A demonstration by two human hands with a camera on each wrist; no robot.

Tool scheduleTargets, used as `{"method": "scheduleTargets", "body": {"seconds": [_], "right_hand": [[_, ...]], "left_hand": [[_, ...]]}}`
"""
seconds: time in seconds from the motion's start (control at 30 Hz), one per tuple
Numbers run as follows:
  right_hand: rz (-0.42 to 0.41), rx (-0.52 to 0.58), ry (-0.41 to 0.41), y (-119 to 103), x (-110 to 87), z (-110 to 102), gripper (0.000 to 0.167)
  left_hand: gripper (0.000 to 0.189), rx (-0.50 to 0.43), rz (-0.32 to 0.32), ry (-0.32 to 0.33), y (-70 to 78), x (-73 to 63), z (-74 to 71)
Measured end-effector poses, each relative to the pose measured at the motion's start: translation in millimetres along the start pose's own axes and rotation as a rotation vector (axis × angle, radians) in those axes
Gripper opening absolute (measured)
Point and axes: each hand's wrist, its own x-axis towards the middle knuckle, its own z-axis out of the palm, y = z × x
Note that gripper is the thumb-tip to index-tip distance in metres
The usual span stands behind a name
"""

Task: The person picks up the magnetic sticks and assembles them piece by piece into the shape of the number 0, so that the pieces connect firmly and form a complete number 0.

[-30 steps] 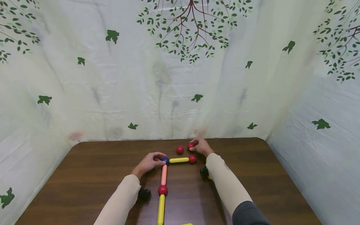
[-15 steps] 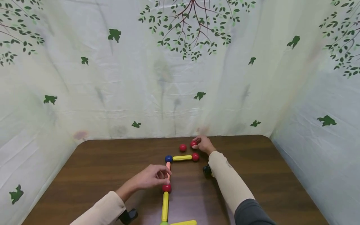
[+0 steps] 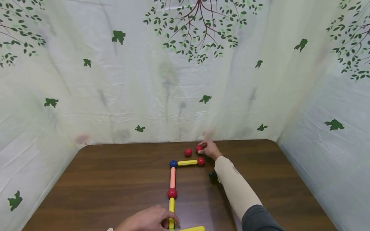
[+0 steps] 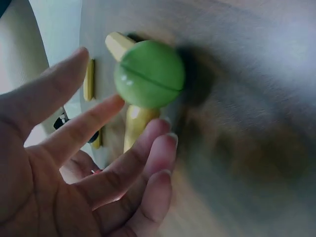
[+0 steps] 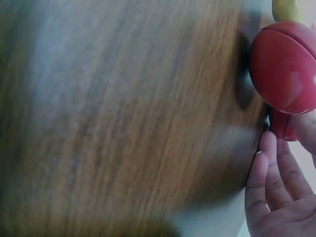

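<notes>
At the table's back edge, my right hand (image 3: 211, 150) holds a red ball (image 3: 198, 148) between thumb and fingers. A larger-looking red ball (image 5: 284, 66) in front partly hides it in the right wrist view. My left hand (image 3: 150, 220) reaches over the lower yellow rod (image 3: 171, 205) at the bottom of the head view. In the left wrist view its fingers are spread, with fingertips beside a green ball (image 4: 149, 74) and the thumb well apart from it. Whether a fingertip touches that ball, I cannot tell. Yellow rods meet the green ball.
A line of rods and balls runs up the brown table (image 3: 115, 179): red ball (image 3: 172, 193), pink rod (image 3: 172, 178), blue ball (image 3: 173, 164), yellow rod (image 3: 187, 163), red ball (image 3: 200, 161). A loose red ball (image 3: 188, 152) lies behind. Patterned cloth (image 3: 162, 106) surrounds the table.
My left hand has let go of the blue ball and come back toward me, down along the rods to the green ball. The right hand stays at the red ball.
</notes>
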Motion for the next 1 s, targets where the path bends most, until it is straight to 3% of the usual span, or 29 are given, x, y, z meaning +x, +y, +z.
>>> {"method": "scheduleTargets", "body": {"seconds": [0.1, 0.13, 0.2, 0.27, 0.33, 0.37, 0.47, 0.53, 0.73, 0.8, 0.9, 1.0], "right_hand": [[0.007, 0.009, 0.001, 1.9, 0.1, -0.5, 0.030], [0.006, 0.009, 0.002, 2.1, 0.2, -0.8, 0.030], [0.002, 0.007, 0.002, 2.2, 0.3, -1.1, 0.030], [-0.005, -0.001, 0.002, 1.9, 0.3, -1.3, 0.030], [-0.011, -0.005, 0.003, 1.3, 0.3, -1.3, 0.030], [-0.013, -0.004, 0.004, 1.3, 0.4, -1.1, 0.030], [-0.017, -0.005, 0.001, 1.5, 0.1, -0.5, 0.030], [-0.018, -0.002, 0.001, 1.6, -0.2, 0.2, 0.030], [-0.009, 0.018, -0.002, 2.5, -0.8, 1.3, 0.029], [-0.010, 0.017, -0.002, 3.3, -0.5, 1.1, 0.029], [-0.017, 0.015, -0.004, 4.3, 0.4, 0.4, 0.029], [-0.011, 0.008, -0.012, 4.5, 1.5, -0.4, 0.028]], "left_hand": [[0.020, -0.108, 0.042, 0.004, -32.5, 9.4, 14.6], [0.021, -0.112, 0.034, 0.005, -41.2, 12.6, 19.1], [0.024, -0.078, 0.081, 0.005, -67.6, 22.3, 30.6], [0.026, -0.069, 0.091, 0.005, -83.5, 27.7, 38.6], [0.023, -0.055, 0.045, 0.026, -71.5, 23.5, 37.7], [0.022, -0.054, 0.054, 0.038, -66.1, 21.3, 36.5], [0.016, -0.136, 0.000, 0.068, -34.2, 9.3, 27.9], [0.014, -0.175, -0.024, 0.065, -25.2, 6.0, 24.1], [0.014, -0.293, -0.017, 0.014, -69.9, 21.3, 34.7], [0.015, -0.308, -0.016, 0.014, -76.2, 24.2, 37.0], [0.015, -0.313, -0.044, 0.024, -67.2, 22.2, 34.1], [0.012, -0.276, -0.031, 0.021, -55.3, 18.0, 27.6]]}}
